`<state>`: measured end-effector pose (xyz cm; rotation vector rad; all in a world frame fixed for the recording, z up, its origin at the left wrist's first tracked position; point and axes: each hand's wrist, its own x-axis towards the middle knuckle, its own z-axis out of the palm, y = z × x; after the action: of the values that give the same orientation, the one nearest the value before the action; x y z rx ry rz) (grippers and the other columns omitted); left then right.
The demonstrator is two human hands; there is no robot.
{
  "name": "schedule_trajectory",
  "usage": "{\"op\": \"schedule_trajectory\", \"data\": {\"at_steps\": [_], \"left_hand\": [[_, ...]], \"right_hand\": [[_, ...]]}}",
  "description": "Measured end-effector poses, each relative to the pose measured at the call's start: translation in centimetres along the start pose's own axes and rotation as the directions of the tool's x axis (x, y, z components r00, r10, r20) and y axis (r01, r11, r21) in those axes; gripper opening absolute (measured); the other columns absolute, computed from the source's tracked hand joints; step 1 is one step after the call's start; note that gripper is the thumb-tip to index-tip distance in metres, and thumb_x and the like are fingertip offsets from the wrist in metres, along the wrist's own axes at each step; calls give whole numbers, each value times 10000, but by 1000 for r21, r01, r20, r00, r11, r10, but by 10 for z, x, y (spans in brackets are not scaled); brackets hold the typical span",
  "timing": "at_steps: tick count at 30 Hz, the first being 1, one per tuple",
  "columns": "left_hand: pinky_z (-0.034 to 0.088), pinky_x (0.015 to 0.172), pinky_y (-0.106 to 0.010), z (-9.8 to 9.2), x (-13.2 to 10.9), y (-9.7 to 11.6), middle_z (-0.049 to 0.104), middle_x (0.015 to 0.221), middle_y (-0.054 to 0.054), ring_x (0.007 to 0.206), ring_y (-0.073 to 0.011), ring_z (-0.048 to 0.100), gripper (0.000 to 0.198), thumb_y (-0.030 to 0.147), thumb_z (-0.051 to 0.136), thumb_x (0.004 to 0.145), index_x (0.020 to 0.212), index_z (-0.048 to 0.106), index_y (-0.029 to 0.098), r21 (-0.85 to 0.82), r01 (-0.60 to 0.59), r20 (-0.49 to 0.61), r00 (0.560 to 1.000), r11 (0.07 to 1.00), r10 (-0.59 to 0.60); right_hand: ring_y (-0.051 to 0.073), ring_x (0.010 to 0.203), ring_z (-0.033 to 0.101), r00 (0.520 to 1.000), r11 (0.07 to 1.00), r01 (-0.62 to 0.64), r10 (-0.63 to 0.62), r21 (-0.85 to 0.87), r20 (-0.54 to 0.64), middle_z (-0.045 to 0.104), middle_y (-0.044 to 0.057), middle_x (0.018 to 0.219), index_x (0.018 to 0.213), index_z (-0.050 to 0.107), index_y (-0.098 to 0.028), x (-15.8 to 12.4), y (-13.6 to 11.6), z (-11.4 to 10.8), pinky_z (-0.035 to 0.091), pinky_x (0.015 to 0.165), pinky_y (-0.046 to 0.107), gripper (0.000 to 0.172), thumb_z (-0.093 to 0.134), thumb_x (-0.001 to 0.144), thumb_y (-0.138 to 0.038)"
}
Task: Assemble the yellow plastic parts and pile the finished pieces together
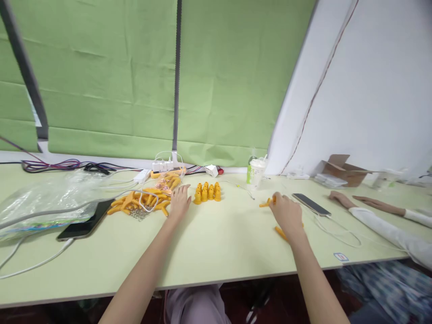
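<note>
My left hand [180, 202] rests on the pale green table [209, 243] with fingers stretched out, its fingertips at the edge of a heap of orange plastic handles and small metal springs [143, 202]. A tight cluster of several small orange caps [207, 192] stands just right of that hand. My right hand [286, 213] is curled around an orange plastic piece [267, 203] that sticks out to its left; another orange piece [280, 232] lies under its wrist.
A clear plastic bag [40, 198] and a dark phone [84, 222] lie at left, with cables and a power strip [162, 167] behind. A cup [255, 172], a second phone [310, 204] and a cardboard box [344, 170] sit at right. Another person's hands [340, 198] rest there.
</note>
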<state>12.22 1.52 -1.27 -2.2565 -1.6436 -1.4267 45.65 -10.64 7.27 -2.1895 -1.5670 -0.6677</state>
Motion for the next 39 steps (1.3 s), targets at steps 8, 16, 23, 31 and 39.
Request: {"op": "schedule_trajectory", "data": {"at_steps": [8, 16, 23, 31, 39], "left_hand": [[395, 976, -392, -10, 8, 12, 673, 1086, -103, 1046, -230, 573, 490, 494, 340, 895, 931, 712, 178, -614, 115, 228, 973, 781, 36], [446, 866, -351, -12, 11, -14, 691, 884, -68, 901, -231, 603, 416, 540, 555, 766, 869, 692, 161, -557, 164, 246, 969, 814, -28], [400, 538, -250, -9, 11, -14, 524, 570, 37, 513, -133, 510, 553, 433, 539, 820, 1282, 454, 142, -595, 452, 284, 892, 664, -352], [445, 699, -257, -27, 13, -7, 623, 838, -50, 734, -129, 542, 467, 471, 407, 886, 1232, 529, 183, -729, 396, 467, 884, 559, -17], [412, 782, -297, -20, 19, -18, 574, 814, -42, 834, -177, 503, 281, 424, 530, 828, 740, 625, 175, -399, 218, 135, 975, 891, -179]], "right_hand": [[105, 539, 560, 762, 322, -385, -418, 865, 495, 640, -5, 680, 816, 597, -194, 38, -131, 36, 374, 505, 208, 131, 637, 707, -256], [114, 563, 578, 829, -84, -467, -387, 880, 403, 641, 0, 718, 813, 607, -215, 15, -162, 92, 452, 536, 239, 258, 712, 650, -386], [180, 781, 645, 835, 26, -243, -503, 970, 223, 644, 27, 892, 838, 537, -228, 5, -170, 103, 495, 741, 329, 325, 732, 621, -372], [193, 828, 607, 938, 207, -19, -334, 978, 89, 628, 39, 920, 827, 471, -235, 4, -170, 109, 492, 781, 368, 304, 689, 668, -374], [215, 877, 588, 941, 312, 96, -337, 945, 16, 638, 48, 903, 820, 524, -221, 6, -176, 111, 465, 833, 380, 275, 704, 678, -373]]}}
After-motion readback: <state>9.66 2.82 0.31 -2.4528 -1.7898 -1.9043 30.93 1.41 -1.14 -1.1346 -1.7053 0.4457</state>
